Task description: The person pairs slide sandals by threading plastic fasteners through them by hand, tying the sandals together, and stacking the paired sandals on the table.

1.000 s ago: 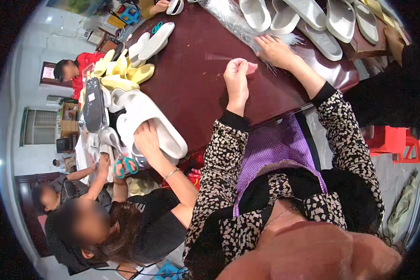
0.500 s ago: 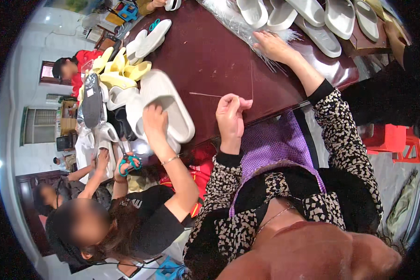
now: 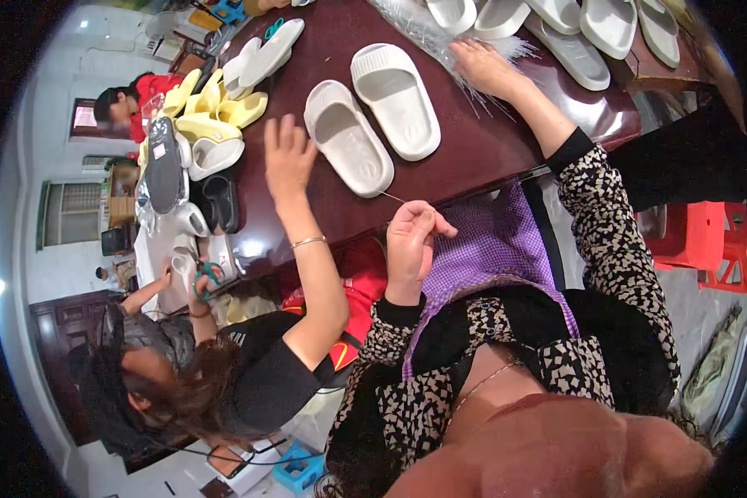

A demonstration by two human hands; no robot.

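Note:
My left hand (image 3: 415, 241) is closed in a pinch at the table's near edge, and a thin strand (image 3: 393, 197) runs from its fingertips toward the closest slipper. My right hand (image 3: 491, 70) lies with fingers stretched out over a bundle of clear plastic strands (image 3: 427, 41). Ahead of my left hand, a pair of light grey slippers lies side by side on the table: a left slipper (image 3: 365, 153) and a right slipper (image 3: 415, 124). A co-worker's hand (image 3: 290, 158), fingers spread, hovers just left of that pair, apart from it.
Several grey slippers (image 3: 568, 54) crowd the far right of the dark red table (image 3: 465, 153). Yellow slippers (image 3: 216, 108) and other footwear cover its left side. A co-worker in black (image 3: 266, 382) sits close on my left. Red stools (image 3: 695, 236) stand at right.
The grey slippers now lie in front of me, and the co-worker's hand has come off them. My left hand has drawn slightly nearer to me; my right hand has shifted slightly farther away.

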